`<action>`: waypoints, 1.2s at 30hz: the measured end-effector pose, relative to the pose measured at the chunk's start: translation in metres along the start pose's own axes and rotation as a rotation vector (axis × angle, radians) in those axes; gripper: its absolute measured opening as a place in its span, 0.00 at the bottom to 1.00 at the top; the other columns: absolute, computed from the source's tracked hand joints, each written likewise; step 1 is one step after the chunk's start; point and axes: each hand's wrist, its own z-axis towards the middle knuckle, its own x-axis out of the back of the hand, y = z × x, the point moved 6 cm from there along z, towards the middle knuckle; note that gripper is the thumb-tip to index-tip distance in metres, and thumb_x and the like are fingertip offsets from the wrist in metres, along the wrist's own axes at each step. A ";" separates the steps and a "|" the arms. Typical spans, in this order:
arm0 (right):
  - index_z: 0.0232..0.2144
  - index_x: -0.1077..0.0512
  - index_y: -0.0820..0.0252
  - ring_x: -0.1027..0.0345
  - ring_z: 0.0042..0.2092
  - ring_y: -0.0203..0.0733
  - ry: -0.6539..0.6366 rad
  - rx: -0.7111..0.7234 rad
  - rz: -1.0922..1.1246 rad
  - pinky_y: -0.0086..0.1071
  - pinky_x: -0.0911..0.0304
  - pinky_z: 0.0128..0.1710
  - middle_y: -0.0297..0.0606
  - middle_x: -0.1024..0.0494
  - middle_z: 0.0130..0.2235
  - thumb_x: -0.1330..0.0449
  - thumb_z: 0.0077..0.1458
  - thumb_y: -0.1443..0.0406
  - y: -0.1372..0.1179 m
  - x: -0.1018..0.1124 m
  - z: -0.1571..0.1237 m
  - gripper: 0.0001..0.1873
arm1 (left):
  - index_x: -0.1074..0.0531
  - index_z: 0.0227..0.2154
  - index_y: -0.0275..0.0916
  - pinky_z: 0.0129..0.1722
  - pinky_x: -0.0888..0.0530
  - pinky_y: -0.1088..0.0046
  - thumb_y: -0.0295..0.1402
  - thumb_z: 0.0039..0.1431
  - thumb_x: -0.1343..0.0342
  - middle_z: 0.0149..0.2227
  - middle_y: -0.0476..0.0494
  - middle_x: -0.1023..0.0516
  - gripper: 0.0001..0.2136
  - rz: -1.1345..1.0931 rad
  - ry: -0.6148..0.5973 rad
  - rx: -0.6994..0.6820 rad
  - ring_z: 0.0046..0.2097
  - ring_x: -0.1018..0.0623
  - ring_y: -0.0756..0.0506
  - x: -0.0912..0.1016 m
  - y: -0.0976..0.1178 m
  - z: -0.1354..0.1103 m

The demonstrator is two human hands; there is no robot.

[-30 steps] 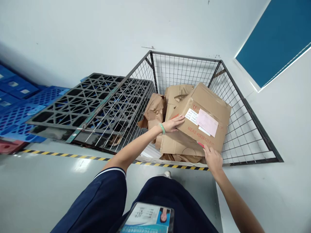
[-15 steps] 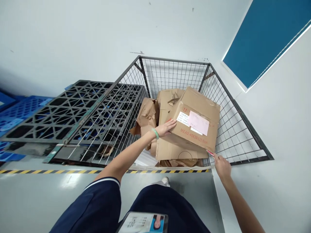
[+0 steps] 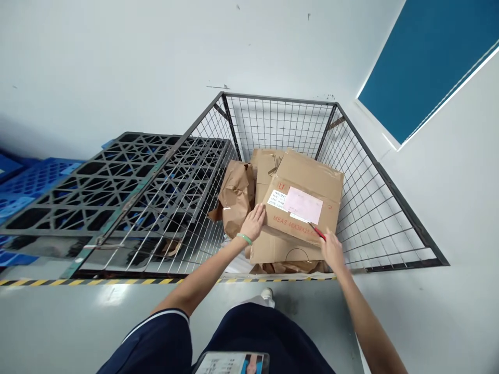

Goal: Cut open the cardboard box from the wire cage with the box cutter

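A brown cardboard box (image 3: 307,179) with a pink and a white label lies tilted on flattened cardboard (image 3: 280,246) inside a wire mesh cage (image 3: 366,176). My left hand (image 3: 253,223), a green bracelet on its wrist, rests flat with fingers stretched against the box's lower left corner. My right hand (image 3: 332,250) is closed on a thin red tool (image 3: 317,231) whose tip touches the box's front face under the pink label. Crumpled brown paper (image 3: 234,195) sits to the left of the box.
Black plastic pallets (image 3: 101,182) lie left of the cage, blue pallets (image 3: 23,179) beyond them. Yellow-black tape (image 3: 97,282) marks the grey floor at the cage's front. White walls stand behind and to the right, with a blue panel (image 3: 429,57). A badge (image 3: 234,363) hangs on my chest.
The box has tipped down and toward me. My left hand slid to its lower left corner. My right hand came back from the cage's right front to the box face.
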 end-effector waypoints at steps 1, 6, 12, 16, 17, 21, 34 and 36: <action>0.50 0.36 0.67 0.54 0.65 0.48 -0.044 0.045 0.021 0.40 0.49 0.60 0.45 0.47 0.65 0.62 0.66 0.60 -0.023 -0.012 0.017 0.22 | 0.45 0.62 0.22 0.63 0.45 0.53 0.26 0.59 0.57 0.67 0.29 0.57 0.27 0.004 0.040 -0.008 0.67 0.55 0.34 -0.004 0.012 -0.009; 0.60 0.46 0.76 0.64 0.67 0.50 -0.200 0.112 0.009 0.41 0.53 0.64 0.51 0.59 0.67 0.63 0.66 0.61 -0.082 -0.049 0.060 0.28 | 0.41 0.61 0.27 0.62 0.42 0.56 0.26 0.62 0.63 0.60 0.30 0.39 0.25 -0.069 -0.120 -0.218 0.61 0.40 0.35 -0.050 0.081 -0.045; 0.57 0.42 0.80 0.67 0.67 0.56 -0.277 0.120 -0.039 0.43 0.56 0.64 0.58 0.61 0.66 0.62 0.66 0.62 -0.087 -0.059 0.064 0.27 | 0.45 0.62 0.24 0.64 0.46 0.57 0.28 0.65 0.67 0.62 0.30 0.43 0.25 -0.142 -0.269 -0.235 0.63 0.44 0.34 -0.067 0.089 -0.046; 0.56 0.41 0.79 0.66 0.67 0.57 -0.299 0.101 -0.031 0.44 0.54 0.64 0.57 0.61 0.66 0.63 0.66 0.62 -0.081 -0.063 0.068 0.27 | 0.45 0.63 0.24 0.66 0.50 0.57 0.30 0.65 0.68 0.63 0.30 0.45 0.26 -0.234 -0.310 -0.269 0.64 0.46 0.35 -0.063 0.089 -0.040; 0.55 0.40 0.79 0.66 0.67 0.57 -0.303 0.101 -0.029 0.43 0.54 0.64 0.57 0.61 0.66 0.63 0.66 0.62 -0.079 -0.064 0.069 0.26 | 0.45 0.63 0.24 0.66 0.51 0.57 0.30 0.65 0.69 0.63 0.30 0.45 0.26 -0.243 -0.308 -0.265 0.64 0.46 0.34 -0.062 0.090 -0.039; 0.53 0.38 0.79 0.66 0.67 0.57 -0.286 0.091 -0.037 0.43 0.55 0.64 0.59 0.60 0.66 0.62 0.66 0.62 -0.068 -0.066 0.075 0.26 | 0.48 0.64 0.24 0.65 0.50 0.56 0.30 0.65 0.71 0.63 0.29 0.45 0.27 -0.237 -0.326 -0.246 0.64 0.46 0.32 -0.067 0.091 -0.039; 0.56 0.40 0.78 0.66 0.67 0.57 -0.301 0.082 -0.024 0.43 0.55 0.64 0.57 0.61 0.66 0.62 0.66 0.61 -0.063 -0.066 0.081 0.27 | 0.46 0.62 0.22 0.65 0.50 0.57 0.30 0.64 0.68 0.62 0.30 0.44 0.26 -0.152 -0.320 -0.224 0.62 0.44 0.34 -0.072 0.108 -0.021; 0.55 0.39 0.79 0.68 0.67 0.57 -0.315 0.097 -0.011 0.42 0.56 0.64 0.57 0.61 0.66 0.62 0.66 0.62 -0.068 -0.071 0.079 0.27 | 0.45 0.62 0.23 0.65 0.49 0.58 0.30 0.64 0.65 0.61 0.31 0.43 0.26 -0.137 -0.378 -0.172 0.63 0.45 0.35 -0.071 0.104 -0.023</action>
